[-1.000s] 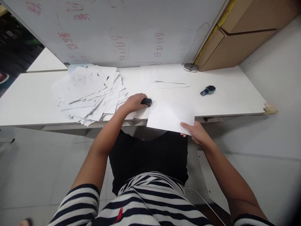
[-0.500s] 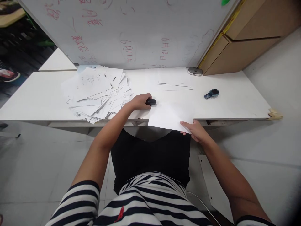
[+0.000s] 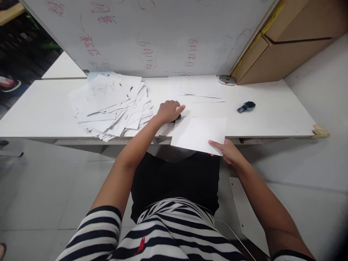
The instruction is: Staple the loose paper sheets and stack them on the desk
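Pinched between thumb and fingers, white paper [image 3: 199, 132] is in my right hand [image 3: 228, 150], held by its near right corner. The sheets overhang the desk's front edge. My left hand [image 3: 169, 110] is over a small black stapler [image 3: 178, 117] at the paper's left edge, its thumb stretched out to the right and its fingers apart. Most of the stapler is hidden beneath that hand, with only its rounded end showing.
A messy heap of papers [image 3: 116, 108] covers the desk's left part. Flat white sheets [image 3: 195, 87] lie at the back, below the whiteboard [image 3: 163, 36]. To the right are a dark wristwatch [image 3: 246, 106], a grey oblong device [image 3: 227, 79] and cardboard boxes [image 3: 282, 58].
My left hand has loosened from the stapler and risen slightly, up and to the right, its thumb now extended. My right hand keeps the paper nearly where it was.
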Demonstrator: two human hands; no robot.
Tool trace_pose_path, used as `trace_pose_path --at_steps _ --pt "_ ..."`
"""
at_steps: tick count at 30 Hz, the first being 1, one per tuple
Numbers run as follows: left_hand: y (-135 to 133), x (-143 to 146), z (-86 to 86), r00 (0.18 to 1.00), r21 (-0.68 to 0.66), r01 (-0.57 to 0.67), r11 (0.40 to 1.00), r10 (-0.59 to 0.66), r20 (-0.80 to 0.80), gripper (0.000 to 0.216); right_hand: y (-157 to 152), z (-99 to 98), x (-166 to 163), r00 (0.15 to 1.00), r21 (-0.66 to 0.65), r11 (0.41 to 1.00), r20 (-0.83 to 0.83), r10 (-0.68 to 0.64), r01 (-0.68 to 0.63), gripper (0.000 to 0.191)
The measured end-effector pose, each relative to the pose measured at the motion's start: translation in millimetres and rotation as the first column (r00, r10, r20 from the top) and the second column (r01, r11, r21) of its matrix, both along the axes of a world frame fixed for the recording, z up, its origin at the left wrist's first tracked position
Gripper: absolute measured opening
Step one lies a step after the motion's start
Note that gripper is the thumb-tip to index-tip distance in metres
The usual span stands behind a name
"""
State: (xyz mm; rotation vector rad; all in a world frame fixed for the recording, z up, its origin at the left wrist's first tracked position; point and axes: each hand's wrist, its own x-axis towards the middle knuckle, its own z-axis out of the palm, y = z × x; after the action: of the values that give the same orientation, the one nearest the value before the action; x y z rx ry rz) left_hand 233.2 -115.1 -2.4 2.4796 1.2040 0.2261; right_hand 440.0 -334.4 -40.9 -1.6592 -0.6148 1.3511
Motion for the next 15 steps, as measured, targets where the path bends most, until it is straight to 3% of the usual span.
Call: trace_pose_path --at_steps 8,15 --pt "1.1 -1.4 -7.0 1.0 -0.007 0.011 1.0 -0.012 -0.023 0.056 0.1 -12.5 3.4 1.0 -0.027 0.999 -0.01 -0.024 0.024 0.028" --pt "3.2 -1.7 -8.1 1.0 -0.027 0.013 1.0 -0.013 -0.024 0.058 -1.9 -20.9 9.9 0.998 -0.018 0.998 0.011 0.065 -0.065 0.037"
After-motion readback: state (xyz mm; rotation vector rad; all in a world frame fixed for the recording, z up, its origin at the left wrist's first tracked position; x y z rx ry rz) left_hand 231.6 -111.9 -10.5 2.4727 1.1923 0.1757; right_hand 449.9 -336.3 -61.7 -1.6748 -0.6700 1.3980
